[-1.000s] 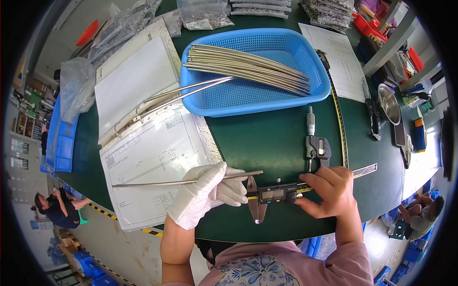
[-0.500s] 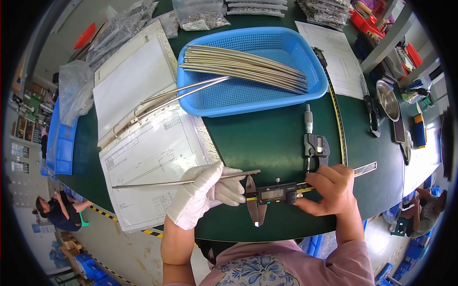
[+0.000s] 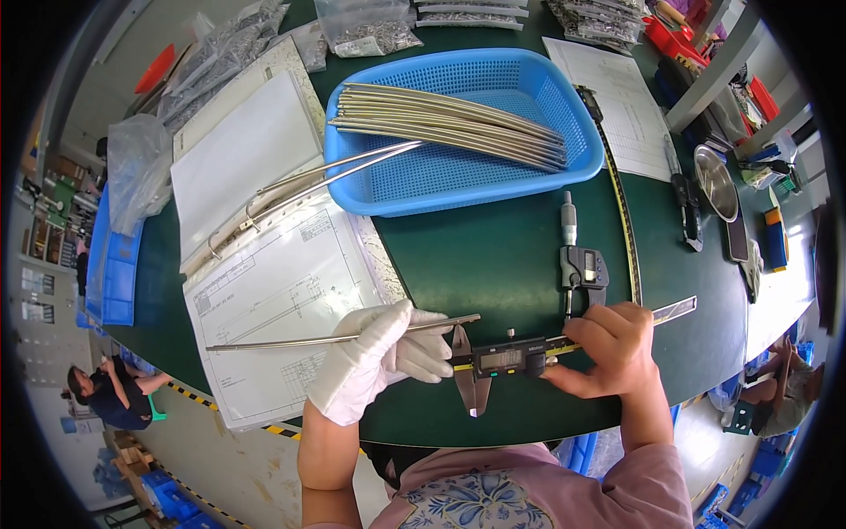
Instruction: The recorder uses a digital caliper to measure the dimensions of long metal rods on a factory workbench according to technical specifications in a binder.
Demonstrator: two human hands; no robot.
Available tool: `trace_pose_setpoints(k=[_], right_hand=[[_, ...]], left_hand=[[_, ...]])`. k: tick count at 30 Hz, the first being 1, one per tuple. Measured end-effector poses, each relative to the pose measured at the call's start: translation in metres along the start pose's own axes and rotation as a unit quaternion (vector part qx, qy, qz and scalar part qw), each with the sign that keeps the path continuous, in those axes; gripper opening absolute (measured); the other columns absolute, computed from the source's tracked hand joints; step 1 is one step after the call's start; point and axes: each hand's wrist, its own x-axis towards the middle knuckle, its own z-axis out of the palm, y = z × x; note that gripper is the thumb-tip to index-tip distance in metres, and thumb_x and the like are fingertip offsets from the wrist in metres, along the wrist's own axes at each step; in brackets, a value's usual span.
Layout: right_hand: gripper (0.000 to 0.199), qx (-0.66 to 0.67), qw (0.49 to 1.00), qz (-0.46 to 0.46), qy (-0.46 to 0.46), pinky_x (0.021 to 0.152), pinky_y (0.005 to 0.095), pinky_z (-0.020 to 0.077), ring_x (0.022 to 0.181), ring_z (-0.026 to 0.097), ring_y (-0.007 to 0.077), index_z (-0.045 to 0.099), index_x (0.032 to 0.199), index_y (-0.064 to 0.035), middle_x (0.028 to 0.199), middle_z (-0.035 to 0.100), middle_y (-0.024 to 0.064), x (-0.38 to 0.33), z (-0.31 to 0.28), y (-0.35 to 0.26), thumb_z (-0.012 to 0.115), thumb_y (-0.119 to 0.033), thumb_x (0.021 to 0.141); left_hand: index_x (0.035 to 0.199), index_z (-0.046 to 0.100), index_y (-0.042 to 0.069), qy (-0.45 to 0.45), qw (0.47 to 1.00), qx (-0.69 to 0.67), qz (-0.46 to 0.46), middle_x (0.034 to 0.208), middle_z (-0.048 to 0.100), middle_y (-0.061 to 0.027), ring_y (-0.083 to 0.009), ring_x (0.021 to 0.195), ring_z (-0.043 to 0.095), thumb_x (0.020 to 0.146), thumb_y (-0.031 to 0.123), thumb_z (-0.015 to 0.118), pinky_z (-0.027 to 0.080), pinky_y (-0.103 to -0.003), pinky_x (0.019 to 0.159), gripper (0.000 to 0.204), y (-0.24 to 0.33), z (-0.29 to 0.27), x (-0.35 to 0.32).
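Observation:
In a white glove, my left hand [image 3: 374, 360] is closed round a thin metal rod [image 3: 269, 345], which lies nearly level across the front of the table. The rod's right end sticks out past my fingers. My bare right hand [image 3: 617, 348] grips the beam of a digital caliper [image 3: 500, 359], thumb near the slider. The caliper's small upper jaws meet the rod close to its right end; whether they press on it I cannot tell. Its long lower jaws point toward me, with nothing seen between them. Beyond my right hand lies a digital micrometer [image 3: 584, 264].
A blue perforated basket [image 3: 414, 208] holds several metal rods; two more rods lean over its left rim onto an open ring binder [image 3: 242, 167] with a technical drawing [image 3: 264, 309]. A long black-and-yellow caliper [image 3: 621, 203], a steel bowl [image 3: 716, 181] and bagged parts [image 3: 370, 31] surround it.

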Motion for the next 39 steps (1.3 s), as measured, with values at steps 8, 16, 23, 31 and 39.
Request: trace_pose_setpoints(k=[8,16,23,31,39], right_hand=[[0.036,0.012,1.0,-0.003,-0.01,0.038,0.0289,0.0353,0.04,0.046,0.0181,0.059,0.07,-0.0083,0.055,0.043,0.0004,0.002,-0.002,0.0,0.076,-0.037,0.058],[0.032,0.054,0.998,0.005,-0.042,0.039,0.0303,0.0375,0.043,0.048,0.0193,0.059,0.077,-0.0052,0.059,0.045,0.0021,0.003,-0.004,-0.002,0.074,-0.028,0.059],[0.032,0.051,0.998,0.006,-0.043,0.039,0.0304,0.0377,0.044,0.049,0.0189,0.059,0.077,-0.0052,0.059,0.045,0.002,0.003,-0.005,-0.002,0.074,-0.028,0.059],[0.033,0.037,0.999,-0.006,-0.03,0.039,0.0301,0.0364,0.042,0.048,0.0185,0.06,0.074,-0.0076,0.057,0.044,0.0012,0.002,-0.002,0.003,0.074,-0.033,0.059],[0.035,0.04,0.998,-0.038,0.016,0.039,0.0302,0.0299,0.04,0.041,0.0174,0.064,0.08,-0.0086,0.054,0.041,0.0004,0.0,-0.003,-0.009,0.076,-0.035,0.06]], left_hand=[[0.105,0.055,-0.014,-0.002,1.0,0.007,-0.005,0.081,0.065,-0.0183,-0.0257,0.067,0.068,0.095,0.027,0.044,0.058,-0.031,0.06,0.044,0.001,0.0,0.0],[0.106,0.055,-0.014,-0.01,1.0,0.008,0.0,0.082,0.065,-0.0188,-0.0262,0.067,0.067,0.095,0.027,0.043,0.057,-0.032,0.061,0.044,-0.001,-0.001,0.0],[0.106,0.054,-0.015,-0.017,1.0,0.006,0.005,0.082,0.065,-0.0195,-0.0274,0.067,0.067,0.095,0.027,0.043,0.057,-0.033,0.061,0.045,0.0,-0.001,0.0],[0.105,0.055,-0.014,-0.014,1.0,-0.01,0.011,0.082,0.065,-0.0193,-0.0266,0.068,0.067,0.095,0.027,0.044,0.057,-0.033,0.062,0.043,-0.001,-0.003,0.001],[0.109,0.056,-0.006,-0.073,0.988,0.135,0.007,0.089,0.064,-0.0114,-0.0159,0.081,0.062,0.094,0.042,0.045,0.049,-0.025,0.072,0.051,-0.005,0.022,0.008]])
